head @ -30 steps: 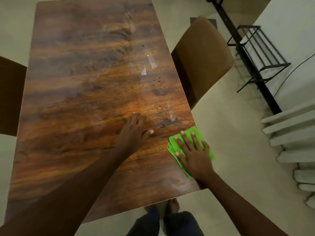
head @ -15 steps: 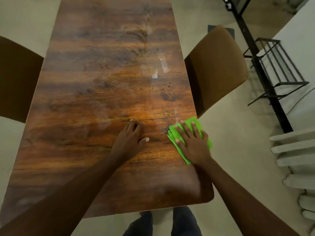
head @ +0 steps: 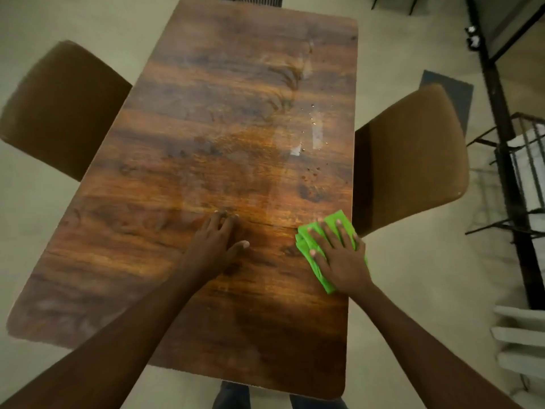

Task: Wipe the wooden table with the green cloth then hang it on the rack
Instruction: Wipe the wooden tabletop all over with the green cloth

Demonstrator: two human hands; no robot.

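right hand (head: 339, 258) spread flat, pressed on green cloth (head: 317, 249) at worktop (head: 206, 128) right edge | left hand (head: 213, 246) laid flat, nothing held | no legible writing

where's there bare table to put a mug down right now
Bare: the far end of the wooden table and the stretch left of the left hand. Taken: the right edge, where the right hand presses the green cloth, droplets beyond it.

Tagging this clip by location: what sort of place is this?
Probably a home dining area: a long wooden table, brown padded chairs either side, a black metal rack nearby.
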